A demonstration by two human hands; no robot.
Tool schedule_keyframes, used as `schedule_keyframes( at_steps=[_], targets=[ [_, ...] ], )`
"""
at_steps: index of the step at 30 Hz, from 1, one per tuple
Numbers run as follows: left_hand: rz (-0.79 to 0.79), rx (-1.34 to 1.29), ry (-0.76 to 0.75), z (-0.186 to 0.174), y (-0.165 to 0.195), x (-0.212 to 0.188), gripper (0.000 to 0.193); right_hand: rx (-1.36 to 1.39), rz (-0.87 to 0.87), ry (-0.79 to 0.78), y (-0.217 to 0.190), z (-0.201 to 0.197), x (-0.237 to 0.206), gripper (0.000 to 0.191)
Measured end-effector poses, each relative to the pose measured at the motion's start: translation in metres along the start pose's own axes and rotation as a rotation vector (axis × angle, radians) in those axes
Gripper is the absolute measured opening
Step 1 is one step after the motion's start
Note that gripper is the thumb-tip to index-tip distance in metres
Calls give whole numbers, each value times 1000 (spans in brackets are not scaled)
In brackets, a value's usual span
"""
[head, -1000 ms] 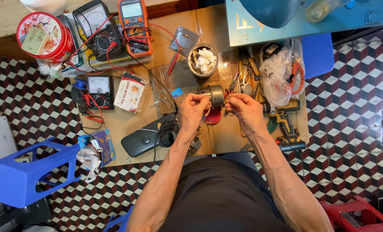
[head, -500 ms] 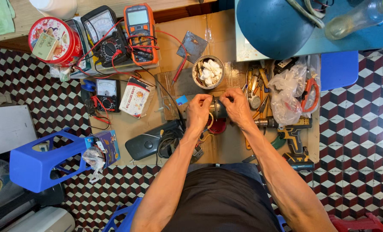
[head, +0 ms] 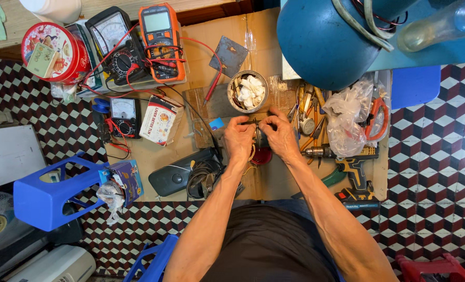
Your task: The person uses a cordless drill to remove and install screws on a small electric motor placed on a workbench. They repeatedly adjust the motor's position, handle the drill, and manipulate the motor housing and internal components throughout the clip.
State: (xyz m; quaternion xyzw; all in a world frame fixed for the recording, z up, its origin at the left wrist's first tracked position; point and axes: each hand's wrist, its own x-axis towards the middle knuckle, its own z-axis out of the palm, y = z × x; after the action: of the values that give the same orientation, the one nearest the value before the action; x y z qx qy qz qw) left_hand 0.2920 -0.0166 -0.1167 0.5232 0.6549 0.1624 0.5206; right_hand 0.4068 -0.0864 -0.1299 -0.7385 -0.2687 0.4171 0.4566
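Left hand point(head: 238, 140): fingers pinched on the small metal part point(head: 259, 138), centre of frame.
Right hand point(head: 280, 137): fingers closed on the same part's other side.
Above: metal tin point(head: 247, 91) with white cloth.
Right: cordless drill point(head: 347, 162).

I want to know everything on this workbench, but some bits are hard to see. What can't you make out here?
Head view only:
- The small metal part: mostly covered by the left hand and right hand, so its kind is unclear.
- The round blue thing: cut off by the top edge.
- The clear plastic bag: crumpled, contents hidden.
- The metal tin: white wadding hides what is underneath.
- The small hand tools: too small and piled.
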Motion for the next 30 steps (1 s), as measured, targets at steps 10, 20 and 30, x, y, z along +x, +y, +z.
schedule_keyframes(
  at_steps=[10, 20, 30],
  targets=[
    [-5, -79, -5, 5, -3, -1, 31, 74, 45, 10, 4, 5, -4, 22],
    [-191, -346, -63, 6, -9, -2, 45, 165, 110, 67, 5, 12, -8, 21],
    [-118, -419, -96, 6, -22, -16, 53, 184, 90, 81, 8, 12, -9, 19]
  ],
)
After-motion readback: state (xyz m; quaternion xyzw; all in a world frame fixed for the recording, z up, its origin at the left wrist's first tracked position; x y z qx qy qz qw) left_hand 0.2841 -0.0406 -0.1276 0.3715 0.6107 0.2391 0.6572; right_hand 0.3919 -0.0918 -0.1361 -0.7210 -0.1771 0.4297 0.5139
